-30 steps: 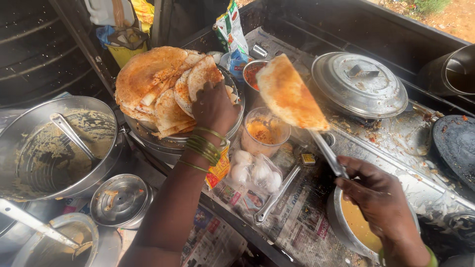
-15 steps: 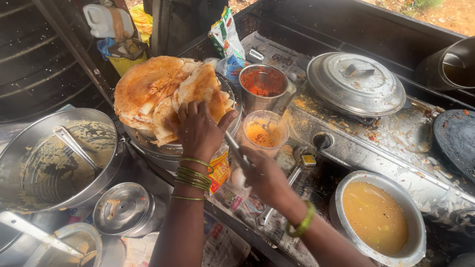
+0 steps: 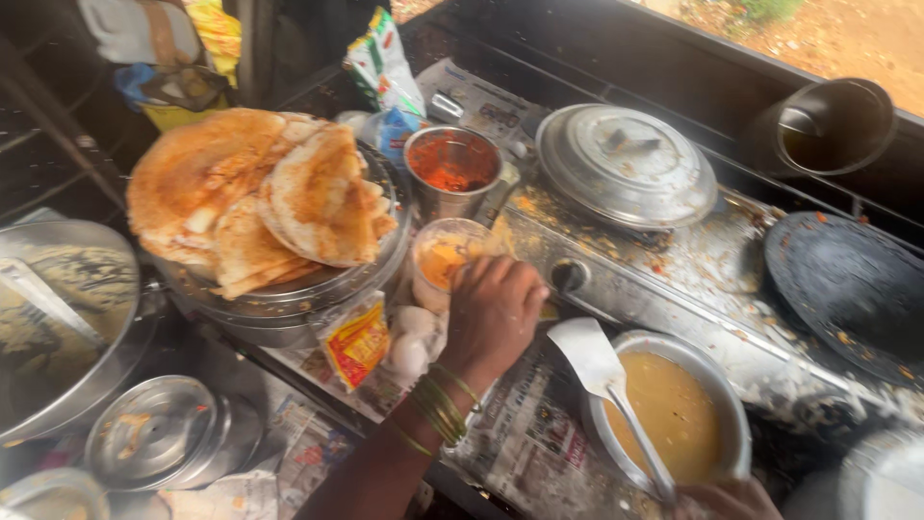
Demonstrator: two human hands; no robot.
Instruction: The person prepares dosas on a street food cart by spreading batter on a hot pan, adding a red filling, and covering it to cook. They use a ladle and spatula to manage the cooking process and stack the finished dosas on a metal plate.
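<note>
Left hand (image 3: 493,313), bangled wrist, knuckles up, fingers curled over the rim of a plastic cup of orange chutney (image 3: 445,258). Right hand (image 3: 731,499), mostly out of frame, grips a metal spatula (image 3: 602,371) angled above the batter bowl (image 3: 736,424). Stacked dosas (image 3: 260,197) sit beyond.

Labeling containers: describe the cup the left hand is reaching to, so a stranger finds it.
Start at the big tray of stacked dosas. Just right of it, under the left hand, stands a clear plastic cup of orange powder. Unlike the steel cup of red chutney behind it, it is translucent.
</note>
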